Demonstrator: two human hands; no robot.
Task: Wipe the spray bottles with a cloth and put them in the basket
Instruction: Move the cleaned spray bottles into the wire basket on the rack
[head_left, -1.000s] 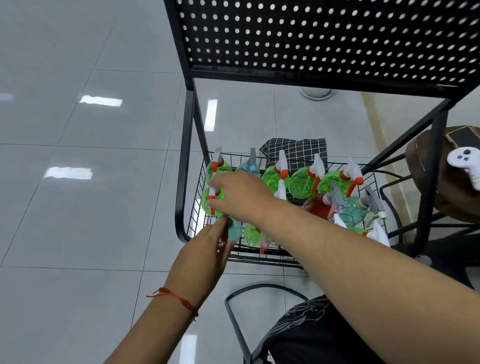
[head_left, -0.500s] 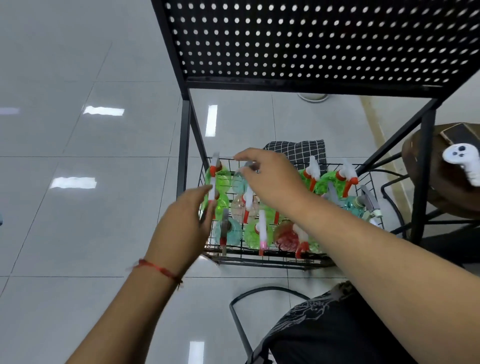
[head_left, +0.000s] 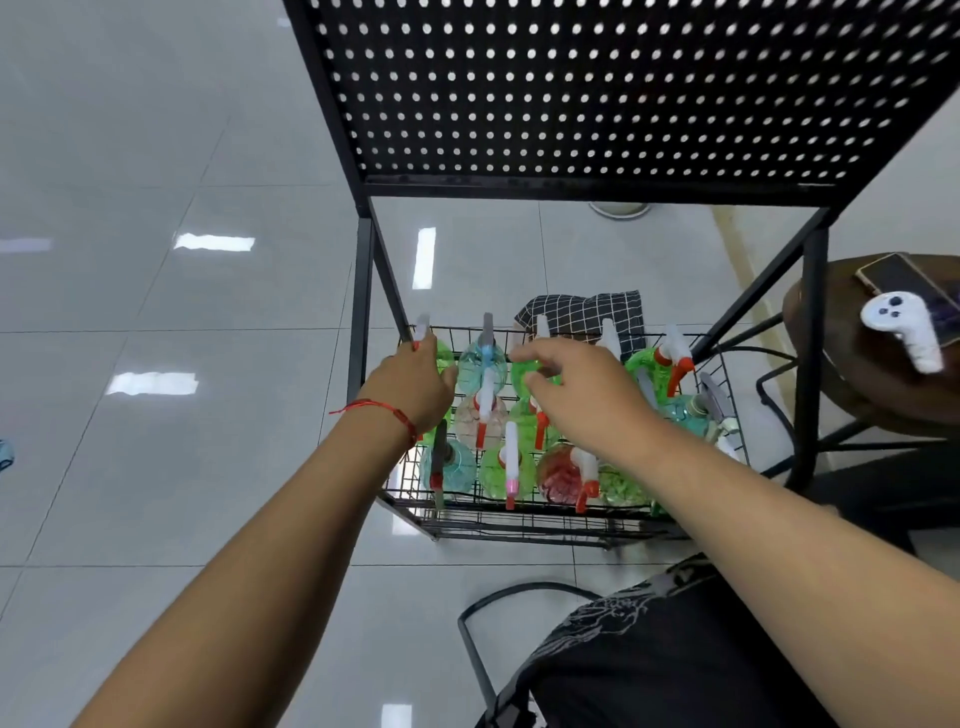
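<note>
**Position.** The wire basket (head_left: 478, 512) stands on the floor inside a black rack (head_left: 363, 312). It is packed with spray bottles (head_left: 506, 467) standing in rows. The checked cloth (head_left: 582, 314) hangs over the basket's rim at 12 o'clock, and neither hand holds it.

**Grips.** The left grip (head_left: 410, 389) reaches to the basket's 10 o'clock corner. Its fingertips are at the red collar of the corner bottle's sprayer (head_left: 422, 327). The back of the hand hides the fingers, so I cannot tell whether they are closed on it. The right grip (head_left: 582, 405) hovers over the back row. Its fingers are spread and loosely bent, and it holds nothing.

**Thing relative to grip.** A green bottle (head_left: 524, 371) in the back row lies at 10 o'clock from the right grip. It sits just under the outstretched index finger, and contact cannot be confirmed. The corner green bottle (head_left: 444, 353) is at 1 o'clock from the left grip, partly under the hand.

**Step in hand, as judged.** The bottles are being seated or straightened in a nearly full basket.

**Recommendation.**
- Take each bottle by the neck below the trigger, not by the nozzle tip, which would tip it.
- Move one bottle at a time and steady its neighbour with the other hand, because the rows stand touching and a nudge may topple several.
- Keep the wrists low, under the perforated shelf (head_left: 597, 93).
</note>
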